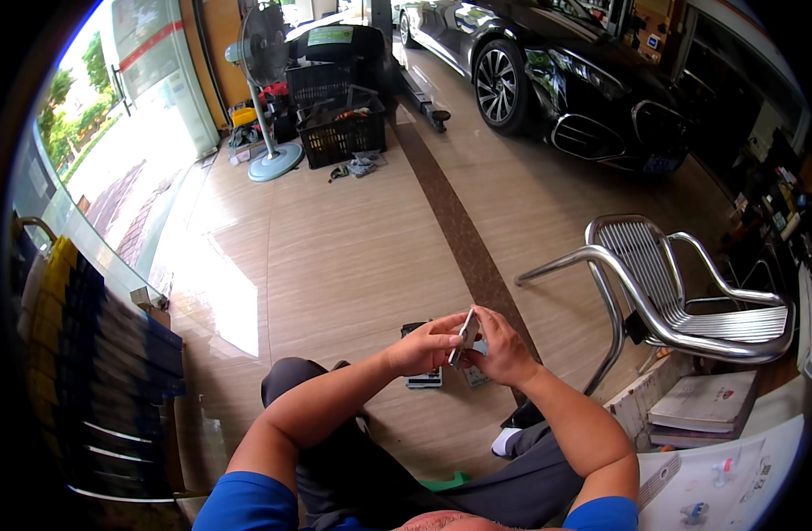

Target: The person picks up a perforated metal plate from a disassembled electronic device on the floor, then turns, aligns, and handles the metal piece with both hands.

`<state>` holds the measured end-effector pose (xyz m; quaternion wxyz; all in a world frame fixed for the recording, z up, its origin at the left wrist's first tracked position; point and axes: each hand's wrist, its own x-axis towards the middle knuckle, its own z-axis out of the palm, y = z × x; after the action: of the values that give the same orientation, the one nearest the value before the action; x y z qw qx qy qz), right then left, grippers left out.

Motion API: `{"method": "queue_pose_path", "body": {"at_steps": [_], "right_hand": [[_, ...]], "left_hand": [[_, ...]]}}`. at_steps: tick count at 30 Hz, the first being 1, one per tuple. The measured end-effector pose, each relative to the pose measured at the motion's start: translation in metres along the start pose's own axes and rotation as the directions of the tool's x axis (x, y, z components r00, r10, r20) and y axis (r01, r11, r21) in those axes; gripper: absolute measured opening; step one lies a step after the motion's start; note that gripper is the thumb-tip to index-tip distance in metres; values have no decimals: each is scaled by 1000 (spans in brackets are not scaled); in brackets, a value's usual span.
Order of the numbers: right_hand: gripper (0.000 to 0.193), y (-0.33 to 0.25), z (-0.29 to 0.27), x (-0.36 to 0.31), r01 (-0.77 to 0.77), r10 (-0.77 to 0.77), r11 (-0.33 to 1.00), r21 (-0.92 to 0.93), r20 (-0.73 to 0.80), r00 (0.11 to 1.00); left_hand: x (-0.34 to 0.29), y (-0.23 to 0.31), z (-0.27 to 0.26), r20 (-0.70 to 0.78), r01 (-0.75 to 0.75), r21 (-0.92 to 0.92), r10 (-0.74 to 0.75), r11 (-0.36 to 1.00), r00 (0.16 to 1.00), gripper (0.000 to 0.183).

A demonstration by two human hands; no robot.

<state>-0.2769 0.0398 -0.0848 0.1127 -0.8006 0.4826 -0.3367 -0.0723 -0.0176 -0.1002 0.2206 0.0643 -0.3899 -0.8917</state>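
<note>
Both hands meet in front of my knees around a thin, flat, light-coloured piece [463,337], seen nearly edge-on, so its kind is unclear. My left hand [421,350] grips it from the left, fingers stretched along its side and thumb on it. From the other side my right hand [503,347] holds it with bent fingers, the fingertips at its upper end. Beneath the hands, partly covered by them, a dark and grey box-like thing [424,380] lies on the floor, with a small pale item [475,376] beside it.
A metal armchair [689,305] stands to the right, near stacked books [705,400]. Farther off are a black car [583,88], a standing fan [263,53] and black crates [342,137]. Yellow and blue boxes [114,327] line the left side. Part of a green stool [448,483] shows beneath me.
</note>
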Motion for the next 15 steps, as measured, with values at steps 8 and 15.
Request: {"method": "queue_pose_path", "body": {"at_steps": [8, 15], "right_hand": [[78, 1, -1, -1, 79, -79, 997, 4, 30, 996], [78, 0, -2, -1, 129, -128, 992, -12, 52, 990]], "left_hand": [[-2, -6, -9, -54, 51, -23, -52, 998, 997, 66], [-2, -6, -6, -78, 55, -30, -57, 998, 995, 63]]}}
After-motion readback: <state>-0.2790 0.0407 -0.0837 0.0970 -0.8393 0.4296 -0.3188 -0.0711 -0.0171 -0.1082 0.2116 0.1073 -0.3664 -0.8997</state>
